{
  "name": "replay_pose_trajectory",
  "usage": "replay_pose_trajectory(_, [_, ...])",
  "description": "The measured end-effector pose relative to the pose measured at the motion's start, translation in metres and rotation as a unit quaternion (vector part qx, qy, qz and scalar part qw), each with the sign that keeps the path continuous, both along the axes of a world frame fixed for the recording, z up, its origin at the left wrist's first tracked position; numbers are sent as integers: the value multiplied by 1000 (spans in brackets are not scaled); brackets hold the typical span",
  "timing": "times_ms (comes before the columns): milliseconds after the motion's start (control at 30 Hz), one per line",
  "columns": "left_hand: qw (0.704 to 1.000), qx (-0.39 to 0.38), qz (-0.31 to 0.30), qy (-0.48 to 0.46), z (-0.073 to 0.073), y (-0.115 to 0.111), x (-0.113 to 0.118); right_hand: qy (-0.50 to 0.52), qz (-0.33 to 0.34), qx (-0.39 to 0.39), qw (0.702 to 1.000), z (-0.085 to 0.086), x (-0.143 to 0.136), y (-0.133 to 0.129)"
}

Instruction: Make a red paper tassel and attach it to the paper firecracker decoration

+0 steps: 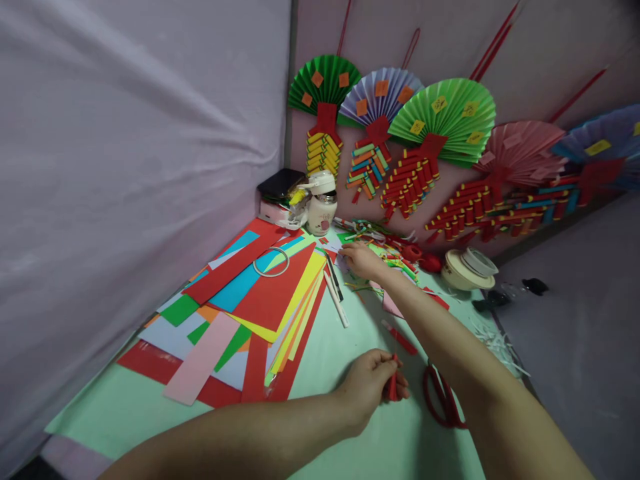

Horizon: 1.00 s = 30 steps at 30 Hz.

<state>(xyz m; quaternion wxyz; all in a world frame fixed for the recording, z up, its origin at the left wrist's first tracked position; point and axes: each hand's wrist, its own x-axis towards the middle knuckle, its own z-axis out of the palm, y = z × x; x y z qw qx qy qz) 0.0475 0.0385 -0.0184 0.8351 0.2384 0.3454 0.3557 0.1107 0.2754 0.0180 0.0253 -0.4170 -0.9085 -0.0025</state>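
Note:
Near the front of the table, my left hand (pixel 367 387) is closed around a small red tassel (pixel 393 385), whose strands hang down beside the fingers. My right hand (pixel 361 260) is stretched to the far side of the table, at the edge of a pile of small coloured paper pieces. Its fingers are bent together over some pale paper; what they grip, if anything, is hidden. A pair of scissors with red handles (pixel 440 400) lies partly under my right forearm. Between the arms is a narrow red piece with a white end (pixel 400 337).
Coloured paper sheets (pixel 270 293) are stacked at left, with a ring (pixel 271 262) on top. A white pen (pixel 336 300) lies beside them. An open white flask (pixel 321 213) stands behind. Bowls (pixel 469 269) sit at right. Paper fan ornaments (pixel 443 120) hang on the wall.

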Motion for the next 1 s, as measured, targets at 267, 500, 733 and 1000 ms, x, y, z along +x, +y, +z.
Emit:
replay_pose_trajectory(267, [1000, -4, 9, -3, 3, -2, 0, 55, -21, -37, 998, 3, 1, -37])
replay_pose_trajectory(500, [1000, 1, 16, 8, 9, -3, -1, 126, -97, -77, 984, 17, 26, -61])
replay_pose_trajectory(733, [999, 12, 4, 40, 15, -4, -4, 147, -236, -20, 960, 40, 81, -87])
replay_pose_trajectory(1000, [997, 55, -4, 54, 19, -7, -1, -11, -254, 13, 967, 22, 130, -108])
